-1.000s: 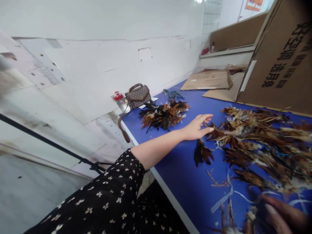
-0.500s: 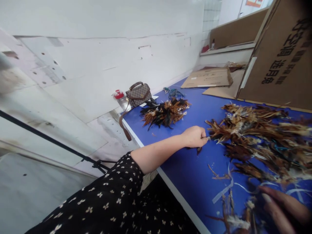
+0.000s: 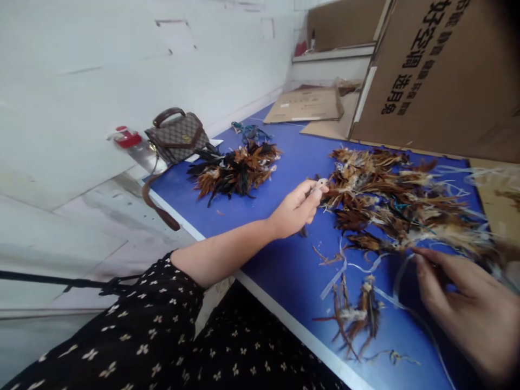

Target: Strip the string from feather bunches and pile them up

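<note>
A long strip of brown and black feathers [image 3: 398,203] lies across the blue table [image 3: 284,260]. My left hand [image 3: 294,208] is closed in a pinch on the pale left end of that strip, a little above the table. My right hand [image 3: 467,309] is at the lower right, fingers curled around the strip's pale string; what exactly they grip is blurred. A small loose clump of feathers [image 3: 357,319] lies on the table between my hands.
A second feather pile [image 3: 233,173] sits at the table's far left, beside a brown checked handbag [image 3: 176,135] and a red-capped bottle [image 3: 128,141]. A big printed cardboard box [image 3: 439,76] and flat cardboard [image 3: 304,105] stand behind. The table's white edge runs diagonally in front of me.
My left hand went from open and reaching to pinched on the feather strip's end and lifted it. My right hand came further into view. The camera turned to the left and down.
</note>
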A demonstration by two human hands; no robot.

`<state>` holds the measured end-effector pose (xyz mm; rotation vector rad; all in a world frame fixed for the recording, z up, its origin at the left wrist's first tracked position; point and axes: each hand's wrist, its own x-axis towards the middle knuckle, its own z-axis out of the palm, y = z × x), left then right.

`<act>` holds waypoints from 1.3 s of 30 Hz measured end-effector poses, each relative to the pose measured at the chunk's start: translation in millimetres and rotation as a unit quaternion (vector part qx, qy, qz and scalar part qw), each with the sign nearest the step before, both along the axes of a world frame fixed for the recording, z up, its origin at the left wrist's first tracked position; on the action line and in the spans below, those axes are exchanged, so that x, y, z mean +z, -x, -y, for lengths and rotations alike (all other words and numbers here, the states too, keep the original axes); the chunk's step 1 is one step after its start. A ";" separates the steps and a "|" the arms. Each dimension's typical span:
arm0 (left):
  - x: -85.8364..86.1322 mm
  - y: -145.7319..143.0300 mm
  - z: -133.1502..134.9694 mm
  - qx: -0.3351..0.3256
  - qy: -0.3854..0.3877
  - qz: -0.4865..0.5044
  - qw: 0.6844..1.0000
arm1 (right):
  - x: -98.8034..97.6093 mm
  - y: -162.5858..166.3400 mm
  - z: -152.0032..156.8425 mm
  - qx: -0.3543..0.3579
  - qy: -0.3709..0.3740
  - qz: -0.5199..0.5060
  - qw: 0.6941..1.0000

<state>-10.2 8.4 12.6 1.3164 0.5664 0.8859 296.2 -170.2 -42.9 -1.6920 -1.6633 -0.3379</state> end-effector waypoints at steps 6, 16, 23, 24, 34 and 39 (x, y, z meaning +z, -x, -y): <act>-1.5 -6.0 30.6 -0.068 0.059 0.012 0.996 | 21.7 6.5 -1.3 0.051 0.008 0.057 0.997; -17.5 -16.9 48.9 -0.273 0.188 0.020 0.943 | 25.8 46.0 11.4 0.100 0.024 -0.086 0.991; -14.8 -14.5 63.6 -0.250 -0.089 -0.135 0.955 | 35.7 68.7 8.9 0.127 0.066 -0.173 0.974; -12.8 -13.4 65.4 -0.237 -0.132 -0.155 0.950 | 35.8 69.9 8.4 0.139 0.073 -0.176 0.972; -11.4 -16.4 65.9 -0.259 -0.008 -0.107 0.960 | 38.2 77.1 5.9 0.152 0.023 -0.170 0.973; -24.0 -19.2 53.5 -0.326 0.201 -0.059 0.922 | 41.8 79.1 6.6 0.178 0.019 -0.172 0.969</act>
